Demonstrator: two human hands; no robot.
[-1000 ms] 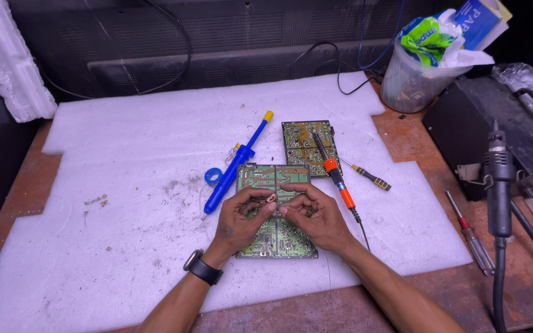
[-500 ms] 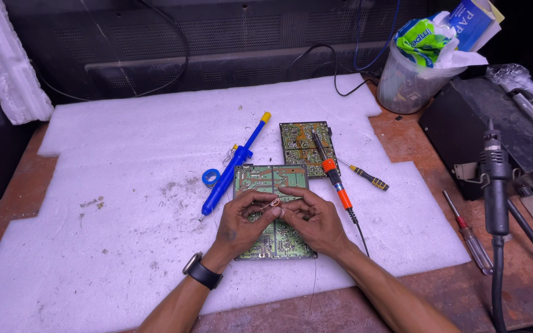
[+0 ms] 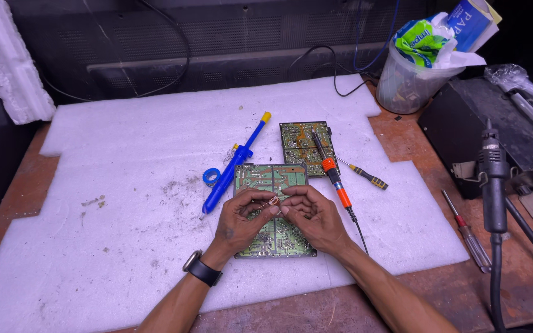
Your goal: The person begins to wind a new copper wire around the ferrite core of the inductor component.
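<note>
Pinching a small copper-coloured part (image 3: 272, 201), fingers of left hand (image 3: 242, 219) and right hand (image 3: 316, 216) meet tip to tip, clamped on it, just above the green circuit board (image 3: 272, 237) (solder side up). Beside: blue desoldering pump (image 3: 232, 165), orange-handled soldering iron (image 3: 331, 172), second board (image 3: 300, 145), all on white foam sheet (image 3: 124, 185) over the worktop (image 3: 414, 135).
</note>
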